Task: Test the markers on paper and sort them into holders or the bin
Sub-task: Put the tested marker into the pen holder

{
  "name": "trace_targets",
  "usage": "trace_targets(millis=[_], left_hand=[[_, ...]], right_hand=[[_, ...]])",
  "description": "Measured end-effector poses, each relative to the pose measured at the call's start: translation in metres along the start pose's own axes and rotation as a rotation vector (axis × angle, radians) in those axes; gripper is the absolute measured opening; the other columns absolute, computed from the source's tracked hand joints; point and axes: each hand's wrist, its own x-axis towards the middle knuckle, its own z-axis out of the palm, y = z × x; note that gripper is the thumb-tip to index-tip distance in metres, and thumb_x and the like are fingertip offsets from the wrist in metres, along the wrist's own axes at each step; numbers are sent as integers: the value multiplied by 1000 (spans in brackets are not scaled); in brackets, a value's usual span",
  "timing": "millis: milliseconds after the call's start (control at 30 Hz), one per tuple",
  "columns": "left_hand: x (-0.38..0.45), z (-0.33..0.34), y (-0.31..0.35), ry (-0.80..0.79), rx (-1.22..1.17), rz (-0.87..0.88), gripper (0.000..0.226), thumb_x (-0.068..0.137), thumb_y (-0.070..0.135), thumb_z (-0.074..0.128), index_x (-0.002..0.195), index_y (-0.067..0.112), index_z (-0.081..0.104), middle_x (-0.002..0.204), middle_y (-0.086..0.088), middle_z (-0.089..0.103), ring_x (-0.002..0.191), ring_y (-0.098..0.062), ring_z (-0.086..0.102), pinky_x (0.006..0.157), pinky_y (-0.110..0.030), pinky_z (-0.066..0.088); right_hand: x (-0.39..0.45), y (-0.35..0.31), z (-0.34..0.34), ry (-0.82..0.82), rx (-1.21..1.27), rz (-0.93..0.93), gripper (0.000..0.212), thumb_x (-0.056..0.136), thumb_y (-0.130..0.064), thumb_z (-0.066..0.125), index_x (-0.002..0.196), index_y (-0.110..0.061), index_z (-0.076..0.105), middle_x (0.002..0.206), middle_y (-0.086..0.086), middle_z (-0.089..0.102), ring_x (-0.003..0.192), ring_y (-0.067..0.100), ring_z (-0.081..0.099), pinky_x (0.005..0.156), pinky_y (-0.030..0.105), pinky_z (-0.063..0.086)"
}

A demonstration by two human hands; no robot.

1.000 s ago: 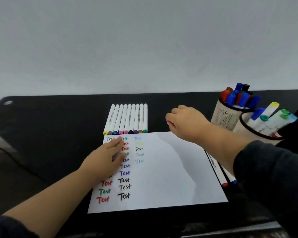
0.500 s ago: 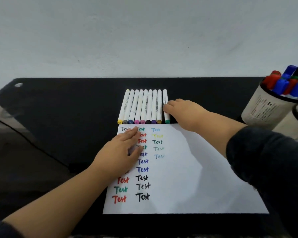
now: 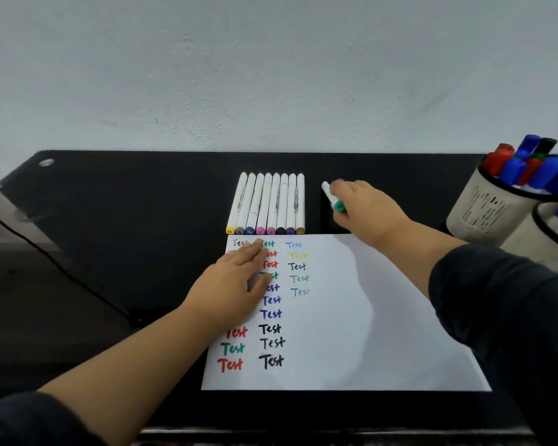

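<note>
Right hand (image 3: pixel 364 207) grips green marker (image 3: pixel 333 197), lifted clear of row (image 3: pixel 268 204) for testing | left hand (image 3: pixel 236 281) fingers flat, released, pinning paper (image 3: pixel 368 333) steady.

Item count, head view:

- White-barrelled markers lying in a row (image 3: pixel 268 204) on the table: 8, caps yellow, grey, blue, pink, pink, black, purple, brown
- Green-capped marker (image 3: pixel 332 196) apart from the row: 1
- Paper sheet (image 3: pixel 384 317): 1
- "Test" words readable in full or in part on the sheet: 18; some are covered
- Holders in view: 2, the far holder (image 3: pixel 484 207) and the near holder (image 3: pixel 551 233)
- Hands: 2, left hand (image 3: pixel 232 284) and right hand (image 3: pixel 364 207)
</note>
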Motion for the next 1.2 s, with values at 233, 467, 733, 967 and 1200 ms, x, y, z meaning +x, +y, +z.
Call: trace_targets(millis=[233, 467, 733, 967, 1200], left_hand=[[-1, -7, 10, -69, 162, -1, 55, 101, 44, 20, 151, 25, 6, 158, 9, -2, 144, -9, 2, 115, -29, 8], [-31, -24, 41, 54, -187, -114, 59, 97, 47, 39, 149, 30, 17, 155, 10, 19, 141, -11, 22, 110, -31, 25], [-82, -31, 51, 44, -861, -206, 20, 84, 41, 65, 102, 35, 72, 93, 9, 70, 80, -12, 58, 64, -20, 43], [-107, -23, 44, 12, -908, -226, 8, 80, 34, 72, 86, 38, 74, 90, 12, 72, 95, -20, 63, 80, -31, 51], [-117, -21, 39, -25, -1019, -256, 13, 80, 33, 72, 92, 28, 76, 94, 14, 72, 91, -6, 65, 70, -18, 49]], right_hand=[[-43, -27, -23, 325, 681, 332, 13, 91, -14, 52, 93, -17, 39, 63, -1, 48, 54, 13, 44, 52, 26, 39], [-77, -65, -45, 548, 1299, 548, 20, 89, -2, 47, 78, -18, 40, 68, 3, 47, 56, 16, 50, 52, 19, 42], [-104, -107, -46, 451, 1579, 773, 19, 90, -11, 46, 72, -13, 50, 53, -1, 42, 46, 11, 36, 44, 19, 32], [-126, -138, -28, 263, 1581, 779, 24, 95, -24, 53, 73, -13, 58, 44, -8, 47, 44, 8, 39, 45, 20, 33], [-126, -150, -25, 183, 1598, 714, 14, 88, -27, 66, 79, -17, 61, 51, -11, 57, 40, 3, 39, 43, 17, 34]])
